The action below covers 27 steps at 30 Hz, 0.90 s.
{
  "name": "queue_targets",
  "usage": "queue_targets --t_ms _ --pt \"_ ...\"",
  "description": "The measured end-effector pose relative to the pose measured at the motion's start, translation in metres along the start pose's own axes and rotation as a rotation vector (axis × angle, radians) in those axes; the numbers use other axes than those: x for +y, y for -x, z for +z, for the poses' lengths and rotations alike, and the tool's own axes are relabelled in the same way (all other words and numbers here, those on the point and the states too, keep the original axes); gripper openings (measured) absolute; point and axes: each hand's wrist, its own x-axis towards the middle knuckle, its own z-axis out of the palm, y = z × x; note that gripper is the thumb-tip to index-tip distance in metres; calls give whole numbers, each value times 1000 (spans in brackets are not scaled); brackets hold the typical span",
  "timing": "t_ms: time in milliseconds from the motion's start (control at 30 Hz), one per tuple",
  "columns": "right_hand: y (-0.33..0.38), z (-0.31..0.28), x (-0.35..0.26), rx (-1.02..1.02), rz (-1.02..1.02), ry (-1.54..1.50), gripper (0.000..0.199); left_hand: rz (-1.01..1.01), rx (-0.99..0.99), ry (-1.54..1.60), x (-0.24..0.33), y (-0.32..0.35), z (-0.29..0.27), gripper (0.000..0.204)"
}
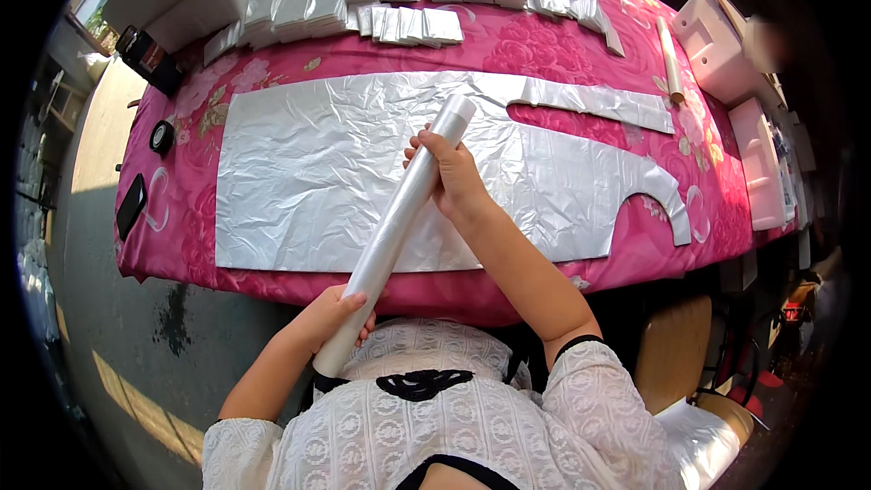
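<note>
A long roll of whitish plastic film [392, 229] slants across in front of my body, its far end over the sheet and its near end by my waist. Wrapped round the lower part is my left hand [340, 316]. Higher up, my right hand [445, 171] grips the same roll with its fingers curled about it. Beneath lies a wrinkled silvery-white plastic apron [308, 172], spread flat with its cut-out strap end to the right. The roll and my right forearm hide part of the apron.
A pink flowered cloth [544, 45] covers the table. Stacks of folded white packets [313, 11] line the back. At left are a phone [132, 206], a black tape roll [161, 136] and a dark jar [148, 59]. A cardboard tube [670, 59] and foam boxes [758, 163] stand right.
</note>
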Motion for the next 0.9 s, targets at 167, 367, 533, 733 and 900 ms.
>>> queue_targets --t_ms 167,367,533,733,900 --pt "-46 -68 -65 171 -112 84 33 -88 -186 28 -17 14 -15 68" --pt "-36 -73 -77 -42 115 686 25 -119 -186 113 -26 15 -17 73" --pt "-34 -62 -72 -216 237 901 25 -128 -246 200 -27 15 -21 74" --pt "-31 -55 -68 -400 224 965 19 -139 -245 188 -34 12 -27 77" --pt "-34 -60 -67 -227 41 1023 17 -104 -292 199 -32 16 -31 80"
